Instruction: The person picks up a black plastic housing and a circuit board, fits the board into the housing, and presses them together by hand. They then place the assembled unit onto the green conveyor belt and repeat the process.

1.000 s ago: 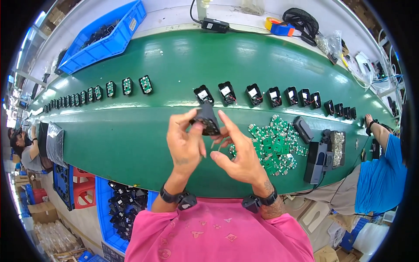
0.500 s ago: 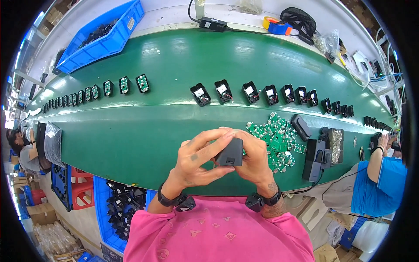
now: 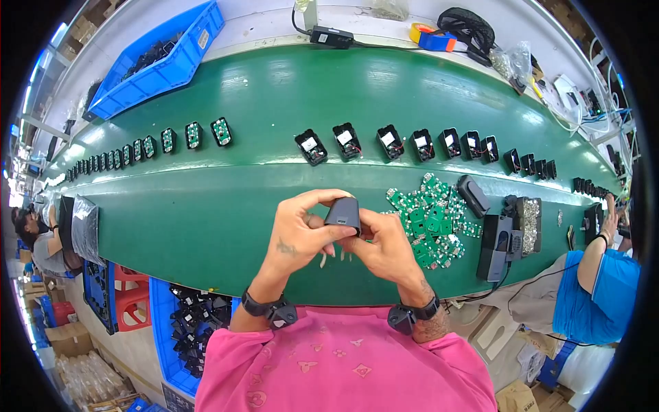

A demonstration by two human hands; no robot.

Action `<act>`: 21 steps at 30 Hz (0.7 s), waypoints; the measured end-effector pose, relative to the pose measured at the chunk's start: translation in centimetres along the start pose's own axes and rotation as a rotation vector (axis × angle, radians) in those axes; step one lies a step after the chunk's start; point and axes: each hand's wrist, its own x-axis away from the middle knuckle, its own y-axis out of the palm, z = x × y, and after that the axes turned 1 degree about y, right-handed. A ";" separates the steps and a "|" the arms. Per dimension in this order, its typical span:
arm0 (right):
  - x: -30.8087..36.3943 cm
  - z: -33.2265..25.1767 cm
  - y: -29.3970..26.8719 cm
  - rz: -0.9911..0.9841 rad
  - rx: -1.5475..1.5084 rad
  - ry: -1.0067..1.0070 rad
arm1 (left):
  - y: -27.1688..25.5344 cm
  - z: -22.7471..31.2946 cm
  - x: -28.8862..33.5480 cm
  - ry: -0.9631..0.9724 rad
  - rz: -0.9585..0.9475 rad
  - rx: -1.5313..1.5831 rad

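Observation:
Between my two hands, above the green bench (image 3: 226,233), is a black plastic housing (image 3: 342,211) with a small port in the side facing me. My left hand (image 3: 296,232) grips it from the left, fingers over the top and thumb along its lower edge. On the other side my right hand (image 3: 388,251) pinches its right lower edge. What lies inside the housing is hidden. A loose pile of green circuit boards (image 3: 432,220) is just right of my right hand. Beyond my hands stands a row of open black housings (image 3: 389,142) with white-labelled parts and wires inside.
Farther left runs a line of housings with green boards (image 3: 193,136). A blue crate (image 3: 147,72) stands at the back left, another blue bin (image 3: 161,329) below the bench. Right of the boards are a grey-black device (image 3: 493,247) and a tray of small metal parts (image 3: 528,230). Co-workers sit at both ends.
Both hands have moved slightly left and away from me with the black housing. It has been tilted, and my fingers have shifted their hold on it.

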 end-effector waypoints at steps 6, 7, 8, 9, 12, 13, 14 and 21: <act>-0.4 1.4 0.1 0.072 0.079 -0.092 | -0.6 -0.8 -0.6 -0.158 -0.089 0.098; -0.5 1.3 0.2 0.072 0.078 -0.092 | -0.6 -1.1 -0.6 -0.128 -0.057 0.070; -0.7 1.1 0.2 0.040 0.116 -0.009 | -0.5 -1.5 -0.6 -0.099 -0.027 0.042; -0.8 1.1 0.1 0.009 0.155 0.076 | -0.8 -1.8 -1.0 -0.101 -0.029 0.041; -0.1 1.8 -0.4 0.157 0.054 0.056 | -3.1 -2.6 -3.3 -0.123 0.143 -0.012; 0.3 2.5 -1.8 0.205 0.115 0.048 | -4.6 -3.3 -4.8 -0.061 0.250 -0.048; 0.7 3.4 -3.3 0.275 0.213 0.070 | -6.8 -3.7 -6.1 -0.078 0.318 -0.188; 1.2 7.2 -6.3 0.464 0.819 0.011 | -17.2 -7.9 -13.7 -0.005 0.507 -0.830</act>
